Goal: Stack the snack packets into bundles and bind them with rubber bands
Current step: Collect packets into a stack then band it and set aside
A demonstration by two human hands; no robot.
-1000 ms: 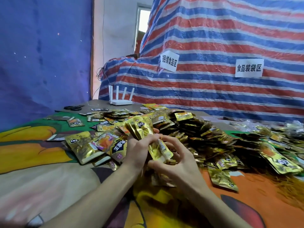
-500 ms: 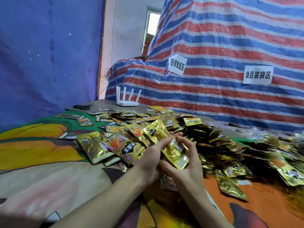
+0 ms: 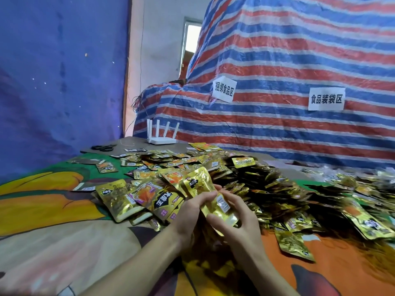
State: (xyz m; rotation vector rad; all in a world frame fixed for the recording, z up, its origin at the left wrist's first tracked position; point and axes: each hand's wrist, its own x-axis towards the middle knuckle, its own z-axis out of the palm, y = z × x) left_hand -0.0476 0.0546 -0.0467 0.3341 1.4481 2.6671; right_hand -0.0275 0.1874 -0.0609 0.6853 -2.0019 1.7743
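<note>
A gold foil snack packet point(image 3: 199, 184) stands tilted between both hands, its upper half sticking out above the fingers. My left hand point(image 3: 190, 216) grips its left edge with thumb and fingers. Around the lower right part, my right hand point(image 3: 239, 223) closes, with the barcode side showing. A large heap of gold snack packets point(image 3: 267, 189) covers the table behind and to the right of the hands. Several flat packets point(image 3: 119, 199) lie just left of my left hand. No rubber band is visible on the held packet.
The table wears a colourful cartoon cloth point(image 3: 53, 210). Black scissors point(image 3: 102, 147) and a white router point(image 3: 162, 139) sit at the far edge. A striped tarp point(image 3: 277, 60) with two paper signs rises behind. Loose rubber bands point(image 3: 346, 251) lie on the cloth at right.
The camera has tilted and shifted, so the scene sits lower and further right in view. Both hands have kept hold of the gold packet, turning it slightly more upright.
</note>
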